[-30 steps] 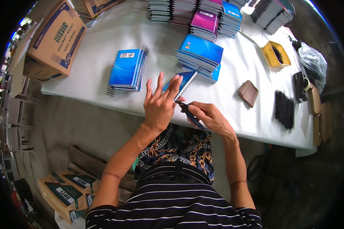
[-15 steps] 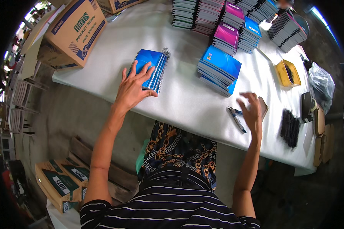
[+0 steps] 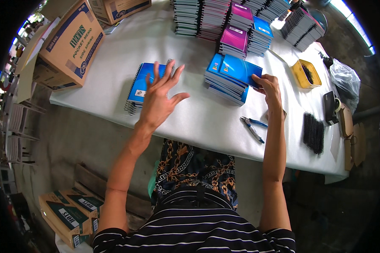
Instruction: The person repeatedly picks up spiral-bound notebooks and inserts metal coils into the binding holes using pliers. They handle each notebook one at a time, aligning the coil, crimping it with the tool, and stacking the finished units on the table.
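A small stack of blue spiral-bound notebooks [image 3: 142, 80] lies near the table's left front edge, with wire coils showing at its sides. Over its right side hovers my left hand [image 3: 162, 97], fingers spread and holding nothing. My right hand [image 3: 269, 89] pinches the right edge of a blue memo pad [image 3: 240, 68] between thumb and fingers. That pad lies shifted to the right on top of a stack of blue pads [image 3: 226, 86]. Below my right hand are blue-handled pliers [image 3: 253, 128], partly beside a brownish object that my wrist mostly hides.
Tall stacks of notebooks [image 3: 234, 38] fill the back. Farther right stand a yellow tub [image 3: 306, 74], a bunch of black coils [image 3: 313, 134], a tape dispenser [image 3: 331, 107] and a clear plastic bag [image 3: 345, 82]. A cardboard box [image 3: 74, 48] occupies the left end; more boxes [image 3: 69, 213] sit lower left.
My left hand has lifted off the spiral notebooks and spread its fingers; the notebook stack now lies differently. My right hand has moved from beside the pliers up to the blue pads and taken hold of one.
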Motion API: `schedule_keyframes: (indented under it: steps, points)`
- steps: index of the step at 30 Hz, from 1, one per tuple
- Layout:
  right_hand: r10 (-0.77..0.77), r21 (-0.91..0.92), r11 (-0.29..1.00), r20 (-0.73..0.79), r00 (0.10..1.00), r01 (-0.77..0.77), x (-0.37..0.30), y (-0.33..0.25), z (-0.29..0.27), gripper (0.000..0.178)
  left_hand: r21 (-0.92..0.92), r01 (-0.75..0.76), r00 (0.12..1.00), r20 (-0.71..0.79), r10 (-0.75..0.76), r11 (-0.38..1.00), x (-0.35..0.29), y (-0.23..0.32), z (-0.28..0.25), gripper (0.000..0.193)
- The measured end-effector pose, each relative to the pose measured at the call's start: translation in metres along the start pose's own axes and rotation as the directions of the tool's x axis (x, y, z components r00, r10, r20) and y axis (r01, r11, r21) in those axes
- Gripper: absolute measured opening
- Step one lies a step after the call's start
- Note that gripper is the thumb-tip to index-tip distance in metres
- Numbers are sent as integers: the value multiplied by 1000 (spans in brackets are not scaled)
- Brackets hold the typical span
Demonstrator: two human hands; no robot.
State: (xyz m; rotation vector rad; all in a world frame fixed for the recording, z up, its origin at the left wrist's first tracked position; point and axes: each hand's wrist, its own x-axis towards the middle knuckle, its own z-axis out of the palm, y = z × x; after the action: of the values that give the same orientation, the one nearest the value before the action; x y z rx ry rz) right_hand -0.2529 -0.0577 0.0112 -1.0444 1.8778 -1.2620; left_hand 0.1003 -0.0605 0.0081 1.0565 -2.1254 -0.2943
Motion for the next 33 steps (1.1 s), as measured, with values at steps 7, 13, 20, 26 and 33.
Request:
schedule_keyframes:
  steps: [7,13,20,26,33]
  points:
    - [-238,321,925,68,969,205,-115,36,33,13,-871,369,926,314,-212,325,1,32,44,108]
    - [-271,174,954,159,949,243,-156,67,77,29,-820,273,962,238,-133,503,-48,25,90,100]
    - [-347,59,938,188,919,342,-156,72,72,33,32,-279,959,50,278,960,-13,74,58,100]
    - [-649,-215,720,128,750,660,-124,68,-1,44,179,-406,846,444,295,896,-13,73,90,71]
    - [-508,-871,359,-483,713,-335,-17,130,-199,19,147,-368,820,518,246,918,-3,85,79,63]
